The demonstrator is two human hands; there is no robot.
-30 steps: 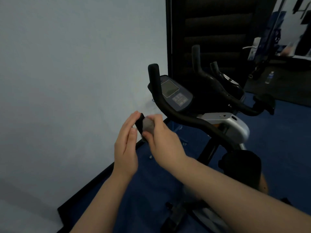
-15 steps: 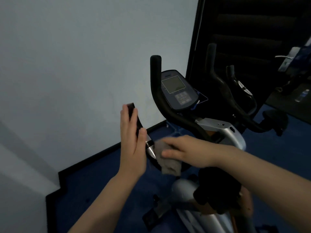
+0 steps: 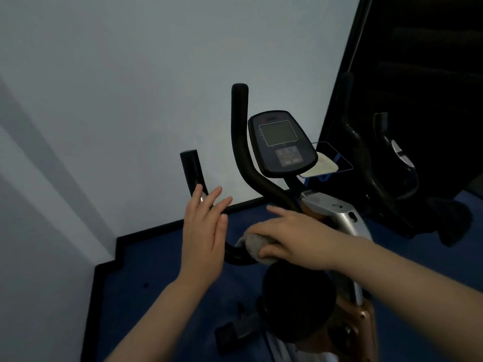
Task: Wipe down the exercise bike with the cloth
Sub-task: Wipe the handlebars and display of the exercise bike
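Observation:
The exercise bike (image 3: 337, 215) stands close in front of me, black handlebars curving up around a console (image 3: 281, 142) with a grey screen. A grey cloth (image 3: 254, 246) is wrapped over the lower bend of the left handlebar (image 3: 192, 168). My right hand (image 3: 292, 236) lies over the cloth, thumb curled beneath it, gripping it round the bar. My left hand (image 3: 205, 231) is upright with straight fingers, its fingertips against the side of the same handlebar's upright grip. The bar between the two hands is partly hidden.
A pale wall (image 3: 117, 87) rises close on the left, with a black skirting along blue floor (image 3: 156, 283). A dark mirror or doorway (image 3: 418, 61) at the right shows the bike's reflection. The black seat (image 3: 295, 301) sits just below my right arm.
My right hand has slid the cloth down the left handlebar from its upper grip to the lower bend. My left hand has loosened to straight fingers beside the grip. The view has turned right.

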